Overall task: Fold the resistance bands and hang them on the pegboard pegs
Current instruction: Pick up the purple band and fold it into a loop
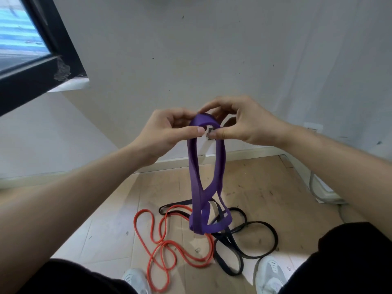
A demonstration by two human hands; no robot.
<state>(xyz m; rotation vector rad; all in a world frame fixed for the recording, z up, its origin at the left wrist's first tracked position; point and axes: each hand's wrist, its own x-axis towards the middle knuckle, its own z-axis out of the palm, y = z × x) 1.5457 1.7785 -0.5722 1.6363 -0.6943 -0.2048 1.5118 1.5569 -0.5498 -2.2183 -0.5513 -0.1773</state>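
Note:
A purple resistance band [198,183] hangs doubled in front of me, its folded loops dangling above the floor. My left hand [167,132] pinches its top on the left side between thumb and fingers. My right hand [241,124] pinches the top on the right side, thumb tips of both hands almost meeting. On the wooden floor below lie a thin red-orange band [161,247] in loose coils and a black band [244,242] in tangled loops. No pegboard or pegs are in view.
A white wall [212,60] stands ahead with a baseboard [250,152]. A black-framed window [38,52] is at the upper left. A wall socket [312,126] and a grey cable [314,187] are at the right. My shoes [271,274] are at the bottom.

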